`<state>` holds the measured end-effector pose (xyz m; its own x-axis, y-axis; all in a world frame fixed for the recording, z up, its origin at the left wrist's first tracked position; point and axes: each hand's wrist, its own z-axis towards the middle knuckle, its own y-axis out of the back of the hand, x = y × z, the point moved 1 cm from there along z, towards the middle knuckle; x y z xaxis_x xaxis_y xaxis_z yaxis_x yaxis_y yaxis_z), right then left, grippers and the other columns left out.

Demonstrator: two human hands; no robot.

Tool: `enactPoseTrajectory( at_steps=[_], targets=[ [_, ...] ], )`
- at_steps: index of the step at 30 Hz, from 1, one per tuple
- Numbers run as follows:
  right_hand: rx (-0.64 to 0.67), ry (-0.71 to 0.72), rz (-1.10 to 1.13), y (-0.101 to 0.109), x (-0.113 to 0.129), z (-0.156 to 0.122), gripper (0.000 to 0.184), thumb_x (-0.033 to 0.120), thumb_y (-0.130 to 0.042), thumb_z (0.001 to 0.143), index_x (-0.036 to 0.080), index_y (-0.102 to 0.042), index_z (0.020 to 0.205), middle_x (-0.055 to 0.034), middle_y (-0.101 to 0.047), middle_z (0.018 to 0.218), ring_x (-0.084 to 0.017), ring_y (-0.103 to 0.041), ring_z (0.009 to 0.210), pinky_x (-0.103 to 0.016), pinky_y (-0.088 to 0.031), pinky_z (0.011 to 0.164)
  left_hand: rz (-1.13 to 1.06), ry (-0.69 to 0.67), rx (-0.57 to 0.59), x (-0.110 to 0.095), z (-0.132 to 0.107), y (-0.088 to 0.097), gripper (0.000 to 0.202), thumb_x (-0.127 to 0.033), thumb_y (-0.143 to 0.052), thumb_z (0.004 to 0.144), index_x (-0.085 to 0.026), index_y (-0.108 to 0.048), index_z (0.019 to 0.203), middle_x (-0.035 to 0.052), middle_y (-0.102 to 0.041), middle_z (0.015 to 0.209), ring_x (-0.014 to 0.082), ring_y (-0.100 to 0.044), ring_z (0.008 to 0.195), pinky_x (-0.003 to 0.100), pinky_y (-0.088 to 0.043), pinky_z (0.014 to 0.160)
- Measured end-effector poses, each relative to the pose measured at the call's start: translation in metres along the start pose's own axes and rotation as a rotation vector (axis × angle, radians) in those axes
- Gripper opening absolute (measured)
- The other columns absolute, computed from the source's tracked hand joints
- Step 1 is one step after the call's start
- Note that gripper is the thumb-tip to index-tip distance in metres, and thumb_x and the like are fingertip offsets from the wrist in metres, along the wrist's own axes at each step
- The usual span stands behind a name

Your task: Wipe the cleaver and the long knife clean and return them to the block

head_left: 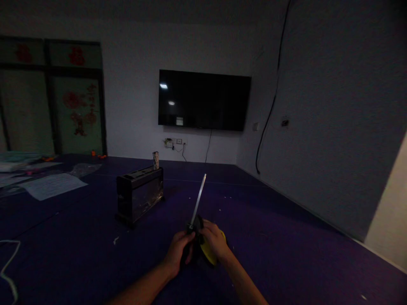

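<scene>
Both my hands meet low in the middle of a dim room. My left hand [178, 250] is closed round the dark handle of a screwdriver [197, 200], whose thin metal shaft points up and away from me. My right hand [215, 239] is wrapped over a yellow and black object [210, 253] that sits against the screwdriver's handle; I cannot make out what it is. A dark toaster-like box [140, 192] with slots on top stands on the purple floor a little beyond and left of my hands.
A small can [155, 160] stands behind the box. Papers and plastic sheets [52, 184] lie at the far left. A white cord [8, 264] curls at the near left. A black TV [203, 100] hangs on the far wall, and a grey wall runs along the right.
</scene>
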<state>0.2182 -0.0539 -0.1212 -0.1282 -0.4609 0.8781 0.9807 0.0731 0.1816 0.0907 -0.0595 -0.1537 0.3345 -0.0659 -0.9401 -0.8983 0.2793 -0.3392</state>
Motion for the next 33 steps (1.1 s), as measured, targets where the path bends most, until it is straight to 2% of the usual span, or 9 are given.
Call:
enactPoseTrajectory(
  at_steps=[3, 6, 11, 16, 19, 22, 25, 29, 33],
  targets=[
    [-0.032, -0.008, 0.038, 0.000, -0.002, 0.000, 0.015, 0.025, -0.046, 0.065, 0.018, -0.058, 0.058, -0.0024, -0.058, 0.069, -0.018, -0.052, 0.071, -0.027, -0.040, 0.067, 0.021, -0.042, -0.081, -0.001, 0.001, 0.000, 0.049, -0.057, -0.069, 0.054, -0.016, -0.051, 0.075, -0.0085, -0.043, 0.045, 0.0039, -0.033, 0.028, 0.017, -0.021, 0.030],
    [-0.045, -0.010, 0.038, 0.001, -0.002, 0.000, 0.016, 0.026, -0.046, 0.065, 0.018, -0.056, 0.056, -0.0024, -0.056, 0.068, -0.018, -0.052, 0.068, -0.027, -0.040, 0.064, 0.057, -0.061, -0.119, -0.002, 0.001, 0.001, 0.050, -0.057, -0.070, 0.053, -0.017, -0.048, 0.073, -0.0086, -0.044, 0.047, 0.0048, -0.036, 0.030, 0.017, -0.023, 0.031],
    [-0.055, -0.036, 0.076, 0.000, 0.004, -0.003, 0.016, 0.026, -0.046, 0.066, 0.018, -0.056, 0.058, -0.0021, -0.056, 0.065, -0.017, -0.053, 0.063, -0.027, -0.041, 0.060, 0.117, -0.087, -0.089, -0.002, 0.003, 0.003, 0.052, -0.062, -0.065, 0.056, -0.015, -0.053, 0.076, -0.0031, -0.053, 0.058, 0.0080, -0.048, 0.042, 0.018, -0.033, 0.038],
    [-0.011, -0.051, 0.135, -0.002, 0.005, -0.004, 0.016, 0.026, -0.044, 0.068, 0.018, -0.056, 0.060, -0.0024, -0.056, 0.066, -0.017, -0.053, 0.060, -0.027, -0.042, 0.056, 0.098, -0.095, -0.026, 0.001, 0.004, 0.003, 0.054, -0.064, -0.060, 0.061, -0.014, -0.055, 0.081, -0.0008, -0.055, 0.064, 0.0096, -0.050, 0.050, 0.021, -0.038, 0.047],
    [-0.039, -0.019, 0.026, -0.001, 0.003, -0.002, 0.017, 0.025, -0.044, 0.068, 0.018, -0.055, 0.057, -0.0028, -0.057, 0.068, -0.018, -0.054, 0.067, -0.027, -0.043, 0.060, 0.132, -0.143, -0.029, 0.002, 0.004, 0.002, 0.054, -0.065, -0.057, 0.062, -0.015, -0.055, 0.081, -0.0016, -0.053, 0.062, 0.0097, -0.048, 0.050, 0.022, -0.038, 0.049],
    [-0.060, 0.029, -0.107, 0.002, -0.001, 0.000, 0.018, 0.025, -0.045, 0.068, 0.019, -0.050, 0.052, -0.0025, -0.055, 0.067, -0.019, -0.053, 0.072, -0.028, -0.042, 0.067, 0.214, -0.225, -0.094, 0.001, 0.003, 0.002, 0.053, -0.065, -0.056, 0.064, -0.015, -0.058, 0.084, 0.0010, -0.057, 0.066, 0.0148, -0.054, 0.064, 0.024, -0.041, 0.058],
    [-0.028, 0.046, -0.137, 0.002, -0.003, 0.001, 0.019, 0.025, -0.045, 0.068, 0.020, -0.048, 0.050, -0.0021, -0.054, 0.066, -0.018, -0.052, 0.071, -0.028, -0.041, 0.070, 0.280, -0.271, -0.164, -0.001, 0.003, 0.004, 0.053, -0.064, -0.056, 0.065, -0.015, -0.061, 0.085, 0.0044, -0.061, 0.072, 0.0201, -0.056, 0.077, 0.026, -0.042, 0.066],
    [-0.021, 0.058, -0.164, 0.001, -0.004, 0.001, 0.020, 0.025, -0.044, 0.070, 0.020, -0.049, 0.051, -0.0018, -0.054, 0.065, -0.017, -0.051, 0.068, -0.028, -0.041, 0.070, 0.322, -0.315, -0.212, -0.004, 0.003, 0.006, 0.050, -0.061, -0.055, 0.067, -0.015, -0.062, 0.083, 0.0063, -0.064, 0.077, 0.0214, -0.057, 0.079, 0.027, -0.042, 0.071],
    [-0.041, 0.049, -0.182, 0.002, -0.005, 0.000, 0.019, 0.026, -0.044, 0.069, 0.020, -0.053, 0.053, -0.0020, -0.055, 0.066, -0.018, -0.051, 0.069, -0.028, -0.040, 0.069, 0.387, -0.348, -0.200, -0.005, 0.002, 0.007, 0.045, -0.058, -0.052, 0.071, -0.016, -0.062, 0.085, 0.0074, -0.065, 0.082, 0.0221, -0.057, 0.081, 0.029, -0.041, 0.075]
  ],
)
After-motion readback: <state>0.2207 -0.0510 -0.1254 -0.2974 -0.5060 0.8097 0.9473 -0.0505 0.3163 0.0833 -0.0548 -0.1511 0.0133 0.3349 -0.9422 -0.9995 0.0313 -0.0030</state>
